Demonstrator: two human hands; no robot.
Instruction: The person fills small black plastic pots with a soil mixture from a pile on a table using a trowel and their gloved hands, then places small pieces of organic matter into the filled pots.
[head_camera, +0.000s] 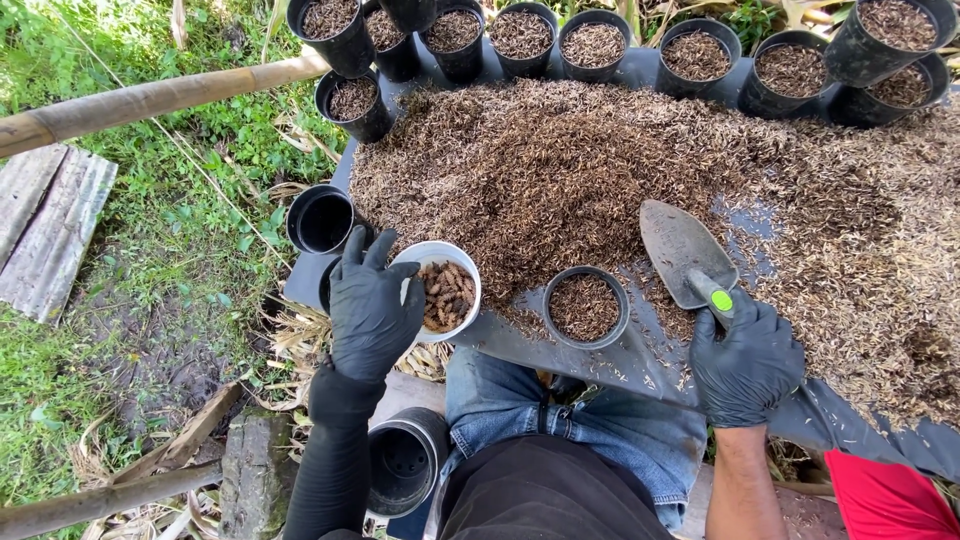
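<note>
a big heap of dry husk (600, 170) covers the black tabletop (860, 425). at its 6 o'clock sits a filled black pot (586, 307). the right hand (745, 360), grip clenched, grasps a trowel (686, 250). at 8 o'clock, the left hand (368, 310) grasps a white cup (440, 290) of brown pieces.

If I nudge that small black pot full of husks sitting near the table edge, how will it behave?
The filled pot is probably light, since its fill looks like dry husks. It may slide on the smooth black sheet. Near the edge, a firm push might tip it off and spill it.
</note>
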